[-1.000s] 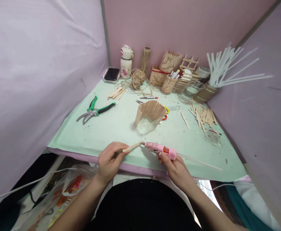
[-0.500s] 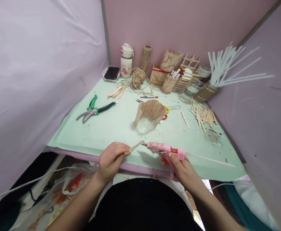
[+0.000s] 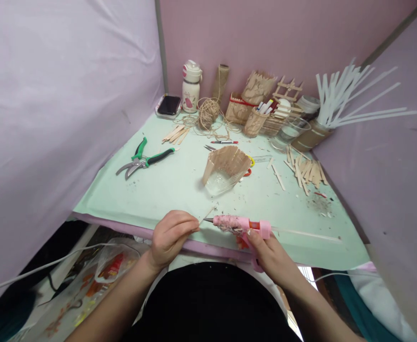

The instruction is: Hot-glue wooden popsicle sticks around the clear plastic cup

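Head view: the pale green tabletop [image 3: 179, 190] spread across the booth, and both hands worked at its near edge. Largest of the things in use was the pink hot-glue gun [image 3: 231, 222], held level just above that edge, a clear glue stick [image 3: 304, 232] trailing from its back. Beyond it, in mid-table, sat a clear plastic container [image 3: 226, 168], clad with wooden sticks on part of its wall and touched by neither hand.

The right hand [image 3: 270, 247] was wrapped around the gun's handle; whether a finger pressed the trigger could not be told. The left hand [image 3: 174, 235] had thumb and forefinger pinched together on one wooden craft stick [image 3: 208, 213], the other fingers curled in.

That stick had just been turned from broad face to near edge-on, and the metal nozzle [image 3: 208, 220] had gone from its far tip to near the left fingertips. This suggested that glue was being run along its length, though no bead could be made out.
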The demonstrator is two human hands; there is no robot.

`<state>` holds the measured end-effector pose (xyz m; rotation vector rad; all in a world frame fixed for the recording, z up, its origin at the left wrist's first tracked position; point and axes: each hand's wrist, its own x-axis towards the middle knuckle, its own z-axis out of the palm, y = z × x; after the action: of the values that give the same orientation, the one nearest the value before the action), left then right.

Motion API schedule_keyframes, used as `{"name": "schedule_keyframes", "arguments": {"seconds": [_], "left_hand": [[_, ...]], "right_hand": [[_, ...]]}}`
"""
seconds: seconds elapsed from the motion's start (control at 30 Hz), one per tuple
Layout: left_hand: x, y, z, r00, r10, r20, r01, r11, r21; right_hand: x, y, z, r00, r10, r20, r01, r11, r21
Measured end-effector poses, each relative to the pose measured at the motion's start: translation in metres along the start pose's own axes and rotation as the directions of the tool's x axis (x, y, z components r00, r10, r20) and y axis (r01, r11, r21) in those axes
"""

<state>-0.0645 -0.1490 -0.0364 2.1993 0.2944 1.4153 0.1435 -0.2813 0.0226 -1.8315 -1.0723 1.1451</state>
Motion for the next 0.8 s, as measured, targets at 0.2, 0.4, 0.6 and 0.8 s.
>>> {"name": "schedule_keyframes", "arguments": {"seconds": [0.2,0.4,0.6,0.8], "left_hand": [[-0.0011,-0.0006,0.0007,1.0,0.006,0.006,-0.006,1.0,-0.003],[0.0002,0.0003,0.0022,1.0,-0.008,-0.005,0.008,1.0,0.005],[0.0008,0.001,0.002,1.0,-0.001,-0.003,0.001,1.0,0.0],[0.0003,0.0006,0.0013,1.0,0.001,0.003,-0.001,1.0,-0.006]], "right_hand": [[0.0013,0.0016,-0.0003,1.0,-0.017,-0.022,0.017,0.999,-0.036],[0.0016,-0.0015,-0.0002,0.999,-0.03,-0.025,0.029,0.999,-0.024],[0.0022,-0.0034,0.0,0.999,-0.027,-0.04,0.024,0.998,-0.065],[0.0037,0.0006,0.001,0.999,-0.006,-0.038,0.004,0.999,-0.044]]}}
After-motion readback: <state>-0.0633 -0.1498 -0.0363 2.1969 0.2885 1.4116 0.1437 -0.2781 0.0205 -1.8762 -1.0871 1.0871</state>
